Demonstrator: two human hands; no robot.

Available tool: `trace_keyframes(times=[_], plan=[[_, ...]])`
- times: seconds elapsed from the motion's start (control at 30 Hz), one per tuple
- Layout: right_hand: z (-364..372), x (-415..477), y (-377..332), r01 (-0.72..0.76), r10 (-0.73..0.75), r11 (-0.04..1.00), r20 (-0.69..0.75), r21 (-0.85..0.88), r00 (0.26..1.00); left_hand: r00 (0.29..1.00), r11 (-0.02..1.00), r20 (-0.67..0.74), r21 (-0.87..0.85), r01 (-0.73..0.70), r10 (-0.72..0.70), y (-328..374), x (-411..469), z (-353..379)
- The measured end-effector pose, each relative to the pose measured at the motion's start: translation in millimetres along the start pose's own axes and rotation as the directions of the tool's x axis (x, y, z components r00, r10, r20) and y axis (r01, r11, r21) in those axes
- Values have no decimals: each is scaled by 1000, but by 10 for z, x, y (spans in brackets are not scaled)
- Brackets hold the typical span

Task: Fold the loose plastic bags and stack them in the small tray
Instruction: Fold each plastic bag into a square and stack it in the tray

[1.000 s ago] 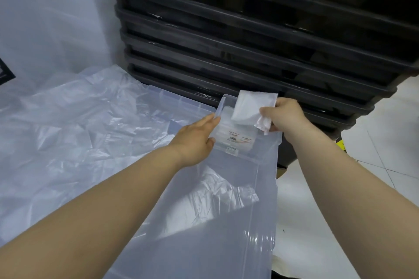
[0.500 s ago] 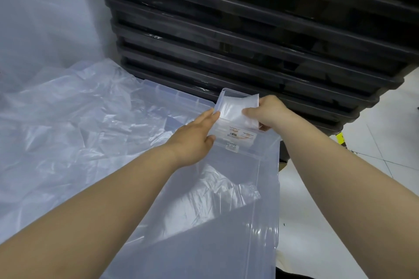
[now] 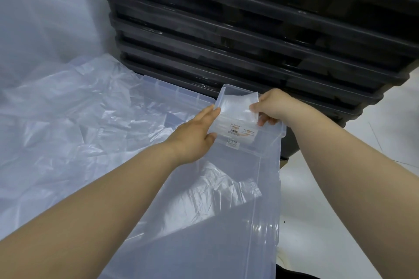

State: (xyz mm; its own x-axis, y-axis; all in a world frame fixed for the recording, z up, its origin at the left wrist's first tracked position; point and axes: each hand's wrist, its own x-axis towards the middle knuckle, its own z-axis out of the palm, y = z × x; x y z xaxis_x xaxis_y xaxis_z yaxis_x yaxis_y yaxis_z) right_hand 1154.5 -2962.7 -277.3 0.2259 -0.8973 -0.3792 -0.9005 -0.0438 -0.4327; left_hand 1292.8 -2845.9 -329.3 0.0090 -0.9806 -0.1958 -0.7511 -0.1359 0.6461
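Head view: the right hand (image 3: 274,106) lowers a folded bag (image 3: 238,106) into the tray (image 3: 226,86) while the left hand (image 3: 192,136) steadies it.

Both forearms reach forward from the bottom corners and meet at the tray, which sits on the far right corner of a clear bin (image 3: 265,188). The left hand lies flat, fingers straight along the tray's left wall, thumb against its near wall. The right hand comes in from the right with the wrist bent down, its thumb and curled fingers pinching the bag's right edge; the bag lies inside the tray, at rim level. Loose bags (image 3: 68,124) lie crumpled to the left and inside the bin. Stacked black crates (image 3: 249,29) stand just behind, and pale floor (image 3: 340,233) shows at right.
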Motion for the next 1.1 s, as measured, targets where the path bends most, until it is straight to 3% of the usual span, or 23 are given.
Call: trace_keyframes(times=[0.1, 0.17, 0.27, 0.4, 0.47, 0.57, 0.67, 0.77, 0.97, 1.1], plan=[[5, 27, -31, -65, 63, 991, 18, 120, 998, 1000, 1000, 2, -3, 0, 0, -6, 1, 4], [-1, 45, -35, -76, 74, 991, 26, 110, 997, 1000, 1000, 0, -3, 0, 0, -11, 6, 3], [-12, 54, -42, -34, 27, 986, -43, -166, 999, 1000, 1000, -6, 0, -2, 2, -14, 13, 2], [-136, 5, -79, -26, -95, 866, -214, -500, 972, 1000, 1000, -13, -6, -13, 13, -23, 16, 8], [-160, 13, -69, 76, -203, 892, -244, -446, 948, 1000, 1000, -14, -10, -14, 13, -27, 17, 12], [-56, 15, -96, 298, -307, 950, -95, -98, 947, 1000, 1000, -17, -11, -14, 14, -35, 26, 18], [122, 91, -139, 306, -305, 952, 30, -24, 952, 1000, 1000, -19, -1, -20, 20, -53, 39, 22], [298, 219, -111, 256, -254, 965, 50, -55, 966, 1000, 1000, -11, 6, -20, 20, -62, 46, 15], [326, 200, -114, 254, -252, 967, -110, 10, 961, 1000, 1000, 16, -15, -20, 21, -76, 37, 26], [310, -211, -210, 444, -413, 896, -353, 8, 840, 993, 996, -114, -78, -43, 34, -114, -144, 67]])
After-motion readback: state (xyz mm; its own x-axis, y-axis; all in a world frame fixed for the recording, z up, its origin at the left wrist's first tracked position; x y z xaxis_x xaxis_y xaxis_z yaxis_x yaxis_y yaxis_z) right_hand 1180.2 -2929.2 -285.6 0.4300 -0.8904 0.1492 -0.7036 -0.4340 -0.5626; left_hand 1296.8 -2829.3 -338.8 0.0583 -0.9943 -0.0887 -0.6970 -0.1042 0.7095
